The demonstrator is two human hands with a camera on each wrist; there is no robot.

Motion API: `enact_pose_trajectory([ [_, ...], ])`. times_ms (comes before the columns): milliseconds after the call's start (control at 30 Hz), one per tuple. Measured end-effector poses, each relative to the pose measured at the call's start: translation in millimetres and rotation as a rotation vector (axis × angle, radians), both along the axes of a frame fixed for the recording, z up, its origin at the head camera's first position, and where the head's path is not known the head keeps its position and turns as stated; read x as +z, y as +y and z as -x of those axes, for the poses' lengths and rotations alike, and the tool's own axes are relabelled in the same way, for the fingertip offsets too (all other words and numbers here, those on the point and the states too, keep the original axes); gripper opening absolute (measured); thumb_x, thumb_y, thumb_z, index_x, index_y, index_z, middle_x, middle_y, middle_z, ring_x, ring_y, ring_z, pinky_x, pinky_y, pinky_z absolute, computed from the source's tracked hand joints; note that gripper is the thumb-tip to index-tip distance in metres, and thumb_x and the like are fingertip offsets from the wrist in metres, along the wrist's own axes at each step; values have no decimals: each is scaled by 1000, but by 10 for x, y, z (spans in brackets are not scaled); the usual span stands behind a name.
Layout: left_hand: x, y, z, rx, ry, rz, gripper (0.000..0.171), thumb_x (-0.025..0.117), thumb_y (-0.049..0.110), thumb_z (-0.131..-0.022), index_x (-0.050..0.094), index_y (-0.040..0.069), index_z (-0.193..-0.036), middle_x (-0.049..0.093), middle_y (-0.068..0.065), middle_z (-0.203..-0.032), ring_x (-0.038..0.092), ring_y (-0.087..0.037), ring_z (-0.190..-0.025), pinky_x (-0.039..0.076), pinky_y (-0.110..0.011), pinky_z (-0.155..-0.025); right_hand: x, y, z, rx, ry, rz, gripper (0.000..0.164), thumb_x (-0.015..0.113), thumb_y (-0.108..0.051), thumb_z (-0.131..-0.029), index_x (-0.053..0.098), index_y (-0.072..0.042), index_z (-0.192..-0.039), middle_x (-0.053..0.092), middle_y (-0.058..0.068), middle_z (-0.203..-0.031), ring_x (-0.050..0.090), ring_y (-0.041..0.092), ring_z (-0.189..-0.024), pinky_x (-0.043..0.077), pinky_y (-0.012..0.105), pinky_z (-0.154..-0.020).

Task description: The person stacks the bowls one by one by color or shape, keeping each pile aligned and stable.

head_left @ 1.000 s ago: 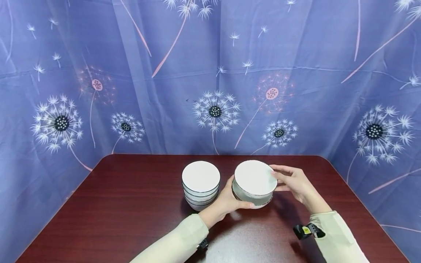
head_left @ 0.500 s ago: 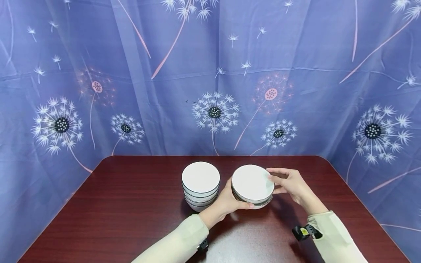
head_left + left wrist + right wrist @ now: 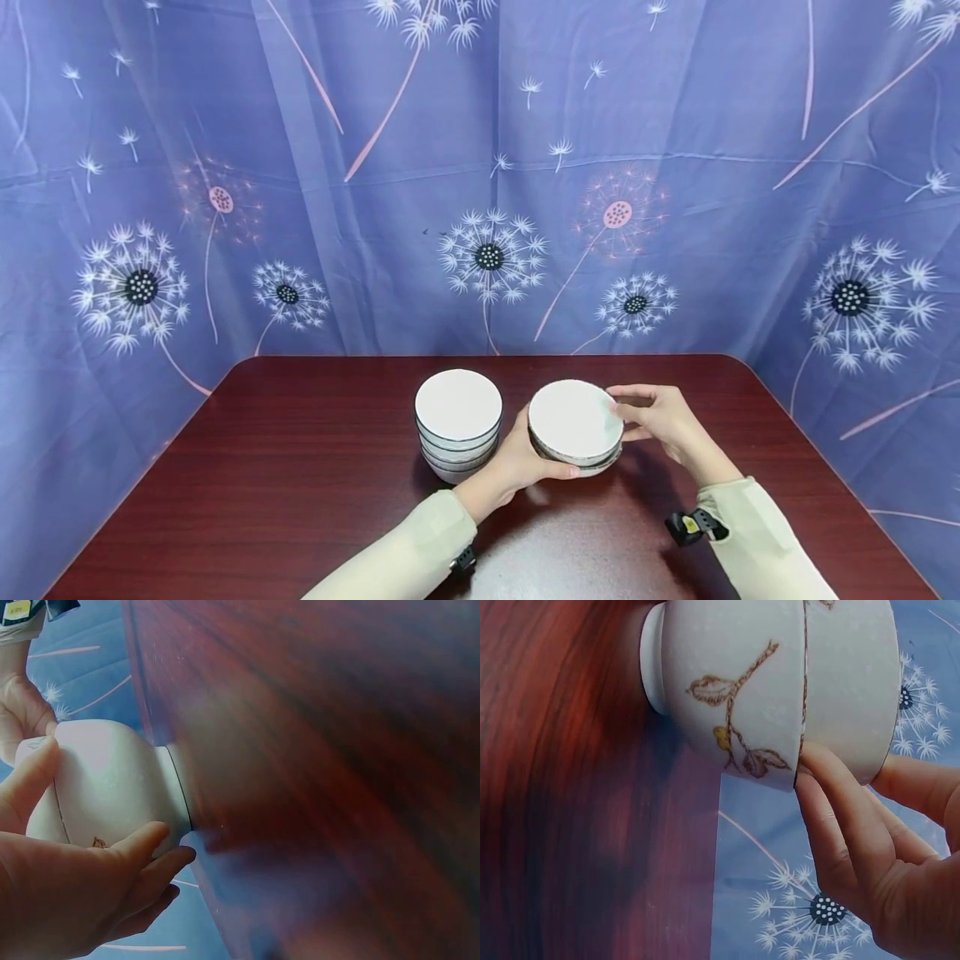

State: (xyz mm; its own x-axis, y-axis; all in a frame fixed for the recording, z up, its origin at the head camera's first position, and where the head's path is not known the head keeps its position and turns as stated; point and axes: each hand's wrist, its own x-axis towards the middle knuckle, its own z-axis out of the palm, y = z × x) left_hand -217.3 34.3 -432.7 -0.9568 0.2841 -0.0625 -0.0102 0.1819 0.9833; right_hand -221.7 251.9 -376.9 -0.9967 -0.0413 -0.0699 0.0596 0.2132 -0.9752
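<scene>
Right of the table's middle, a white upper bowl (image 3: 573,417) sits nested in a lower bowl (image 3: 735,697) painted with a brown twig and leaves. My left hand (image 3: 517,462) grips the lower bowl from the left, thumb at the front and fingers round the far side. From the right, my right hand (image 3: 666,421) pinches the upper bowl by its rim, thumb toward the inside. In the right wrist view, its fingertips touch the line where the two bowls meet. The lower bowl's foot stands on the table in the wrist views.
Just left of my left hand stands a stack of several white bowls (image 3: 457,408) with dark rims. Everything rests on a dark red-brown wooden table (image 3: 300,467). A blue dandelion-print curtain (image 3: 390,250) hangs behind and along both sides.
My right hand has lowered the upper bowl down and slightly left into the lower bowl. My left hand has kept its hold, and the left stack has not moved.
</scene>
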Motion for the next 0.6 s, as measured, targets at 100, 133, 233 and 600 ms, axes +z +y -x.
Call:
enact_pose_trajectory([
  [100, 6, 0, 7, -1, -3, 5, 118, 91, 4, -59, 21, 12, -152, 40, -15, -145, 36, -33, -134, 27, -52, -113, 8, 4, 13, -15, 3, -32, 42, 66, 1, -88, 53, 17, -125, 64, 26, -108, 68, 21, -74, 60, 45, -68],
  [133, 9, 0, 10, -1, -7, 11, 118, 91, 5, -59, 19, 11, -153, 39, -16, -146, 35, -33, -134, 27, -52, -113, 11, 6, 17, -20, 6, -43, 42, 66, 1, -87, 54, 17, -124, 64, 26, -108, 68, 21, -74, 60, 46, -68],
  [233, 14, -1, 8, 1, -13, 22, 119, 91, 5, -59, 17, 9, -153, 37, -18, -146, 34, -35, -135, 27, -52, -113, -2, 21, 27, -31, 12, -71, 40, 68, 2, -86, 56, 17, -121, 64, 25, -107, 68, 20, -74, 59, 48, -69],
  [600, 22, -7, -35, 11, -26, 29, 120, 91, 5, -59, 16, 7, -153, 37, -20, -147, 33, -37, -135, 26, -54, -113, -71, 26, 2, -71, 43, -140, 37, 70, -1, -85, 61, 14, -117, 67, 21, -100, 70, 22, -73, 59, 46, -70],
])
